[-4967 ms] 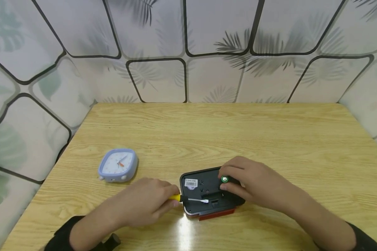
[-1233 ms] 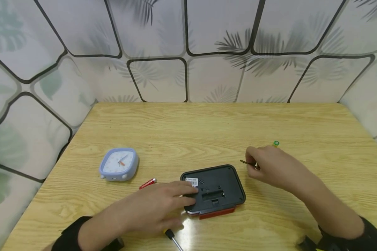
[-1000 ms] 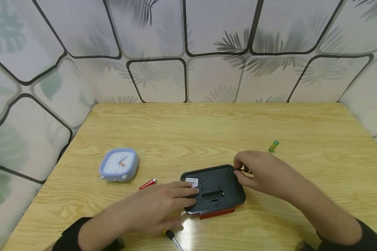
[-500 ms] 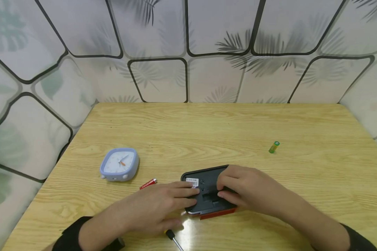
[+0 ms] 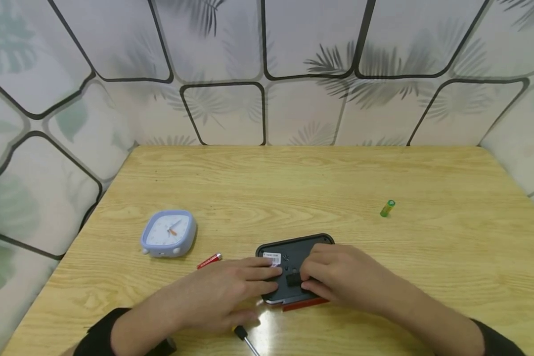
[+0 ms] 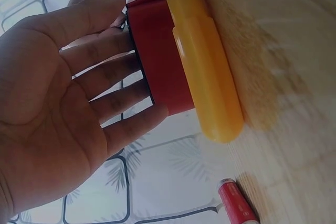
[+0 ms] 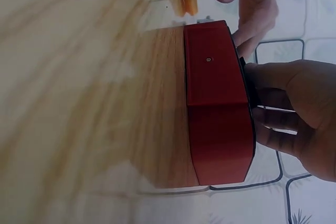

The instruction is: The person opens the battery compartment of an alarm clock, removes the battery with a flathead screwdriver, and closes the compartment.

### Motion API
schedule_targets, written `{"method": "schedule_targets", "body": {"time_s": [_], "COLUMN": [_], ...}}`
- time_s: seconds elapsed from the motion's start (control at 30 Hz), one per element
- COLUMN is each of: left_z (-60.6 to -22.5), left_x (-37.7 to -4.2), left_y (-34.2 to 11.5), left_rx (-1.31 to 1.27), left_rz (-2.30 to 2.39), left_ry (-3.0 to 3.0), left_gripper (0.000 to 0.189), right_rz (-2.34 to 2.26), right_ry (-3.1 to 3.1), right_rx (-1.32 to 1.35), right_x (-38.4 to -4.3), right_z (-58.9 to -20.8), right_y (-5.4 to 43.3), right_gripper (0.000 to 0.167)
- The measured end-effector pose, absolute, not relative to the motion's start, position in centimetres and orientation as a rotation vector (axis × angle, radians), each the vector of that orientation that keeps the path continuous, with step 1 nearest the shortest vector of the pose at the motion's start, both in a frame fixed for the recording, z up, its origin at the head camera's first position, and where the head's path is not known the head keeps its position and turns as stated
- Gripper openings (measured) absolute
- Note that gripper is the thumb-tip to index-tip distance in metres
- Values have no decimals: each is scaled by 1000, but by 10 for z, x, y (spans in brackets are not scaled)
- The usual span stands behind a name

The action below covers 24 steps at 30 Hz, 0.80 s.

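Observation:
A red device with a black back (image 5: pixel 300 249) lies back side up on the table, a barcode label on its left end. My left hand (image 5: pixel 222 294) rests straight fingers on that back; the left wrist view shows its palm (image 6: pixel 47 98) beside the red body (image 6: pixel 160 56). My right hand (image 5: pixel 349 274) pinches a small black battery cover (image 5: pixel 293 280) over the battery slot, which hand and cover hide. In the right wrist view, the right hand's fingertips (image 7: pixel 257 111) are at the device's back edge. A yellow-handled screwdriver (image 5: pixel 244 338) lies just in front of my left hand.
A red battery (image 5: pixel 209 260) lies behind my left hand. Farther back on the right is a green battery (image 5: pixel 387 208). A blue alarm clock (image 5: pixel 168 234) stands at the left on the wooden table (image 5: pixel 311 183). Patterned curtains (image 5: pixel 307 109) surround the table.
The left hand has put down the screwdriver and moved onto the device. The right hand has left the green battery at the back right and carried the black cover leftward over the slot.

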<state>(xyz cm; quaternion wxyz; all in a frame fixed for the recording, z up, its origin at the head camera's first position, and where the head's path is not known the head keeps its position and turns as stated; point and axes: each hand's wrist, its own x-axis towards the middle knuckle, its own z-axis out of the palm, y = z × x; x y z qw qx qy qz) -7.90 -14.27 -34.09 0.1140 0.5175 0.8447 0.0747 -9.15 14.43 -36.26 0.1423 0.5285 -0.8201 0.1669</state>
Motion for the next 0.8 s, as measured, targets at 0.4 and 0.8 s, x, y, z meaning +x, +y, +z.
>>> {"method": "schedule_targets", "body": {"time_s": [0.4, 0.8], "left_z": [-340, -339], "left_x": [-78, -77], "left_y": [-143, -143], "left_rx": [1539, 1535], "left_rz": [170, 128], "left_ry": [2466, 2460], "left_gripper": [46, 50], "right_rz": [373, 316], "right_ry": [-2421, -2418], "right_rx": [1514, 1578], "right_x": [-91, -93], "right_z": [-366, -365], "right_y": [140, 143], "right_gripper": [19, 8]}}
